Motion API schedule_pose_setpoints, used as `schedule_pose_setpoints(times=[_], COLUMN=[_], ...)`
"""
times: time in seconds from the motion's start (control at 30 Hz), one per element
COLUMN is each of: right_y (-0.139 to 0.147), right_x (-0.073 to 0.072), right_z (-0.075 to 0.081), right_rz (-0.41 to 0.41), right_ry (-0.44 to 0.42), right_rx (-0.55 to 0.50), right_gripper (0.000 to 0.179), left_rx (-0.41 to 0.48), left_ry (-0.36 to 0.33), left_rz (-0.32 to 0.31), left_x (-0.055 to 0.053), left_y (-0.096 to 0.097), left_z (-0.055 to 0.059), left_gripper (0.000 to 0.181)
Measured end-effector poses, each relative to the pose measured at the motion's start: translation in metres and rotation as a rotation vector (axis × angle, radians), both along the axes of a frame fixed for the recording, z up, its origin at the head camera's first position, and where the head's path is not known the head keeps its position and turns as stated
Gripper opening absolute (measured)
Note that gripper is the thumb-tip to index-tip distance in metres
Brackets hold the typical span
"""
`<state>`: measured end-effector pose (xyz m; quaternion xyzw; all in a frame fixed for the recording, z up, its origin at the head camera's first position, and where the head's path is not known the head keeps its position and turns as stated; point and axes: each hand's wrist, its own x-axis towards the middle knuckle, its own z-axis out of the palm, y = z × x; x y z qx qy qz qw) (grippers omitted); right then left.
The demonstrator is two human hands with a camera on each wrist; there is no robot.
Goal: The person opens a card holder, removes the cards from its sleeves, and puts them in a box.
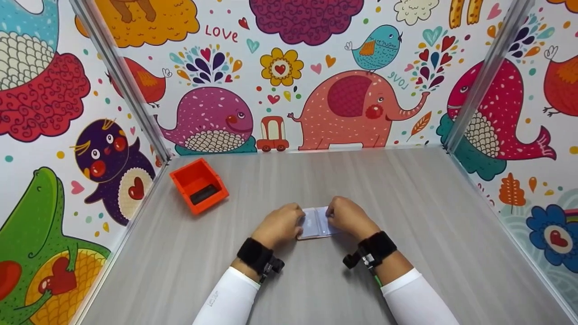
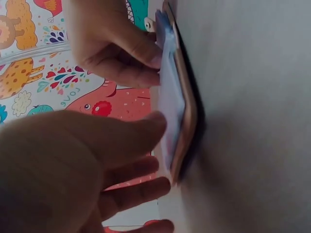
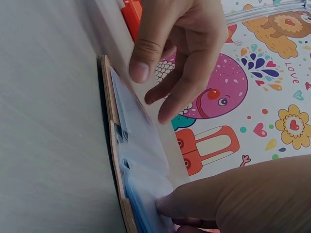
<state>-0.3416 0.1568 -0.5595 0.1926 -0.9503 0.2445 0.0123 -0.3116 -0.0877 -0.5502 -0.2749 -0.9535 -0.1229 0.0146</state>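
Observation:
A small card holder [image 1: 312, 224] with a brown cover and clear plastic sleeves lies spread out on the grey table, between the two hands. My right hand [image 1: 350, 219] pinches the sleeves on the right half, its thumb on top and its fingers curled. At the left half is my left hand [image 1: 281, 224], whose thumb and fingers stand apart; in the right wrist view this hand [image 3: 187, 43] has loose fingers beside the left half. The brown cover's edge and the stacked sleeves [image 3: 138, 211] show from the side there.
An orange-red bin [image 1: 188, 175] stands at the back left of the table, with a black object [image 1: 204, 194] lying inside. Printed wall panels [image 1: 307, 58] with metal corner posts border the table at the back and sides.

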Motion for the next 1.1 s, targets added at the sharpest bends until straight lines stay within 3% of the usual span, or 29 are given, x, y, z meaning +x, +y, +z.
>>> schedule_pose_setpoints(times=[0.43, 0.87, 1.0, 1.1], right_y=[0.0, 0.001, -0.004, -0.011], right_x=[-0.001, -0.001, 0.002, 0.005], right_z=[0.0, 0.002, 0.008, 0.013], right_rz=[-0.001, 0.018, 0.003, 0.043], right_ry=[-0.002, -0.015, -0.016, -0.027], right_rx=[0.009, -0.014, -0.041, -0.105], right_gripper=[0.012, 0.014, 0.013, 0.016], left_rx=[0.047, 0.095, 0.11, 0.124], left_ry=[-0.042, -0.029, -0.028, -0.04], left_rz=[0.011, -0.058, -0.067, -0.069], left_x=[0.003, 0.0, -0.001, -0.002], left_y=[0.004, 0.007, 0.006, 0.006], left_z=[-0.001, -0.004, -0.006, -0.006], left_gripper=[0.023, 0.03, 0.023, 0.019])
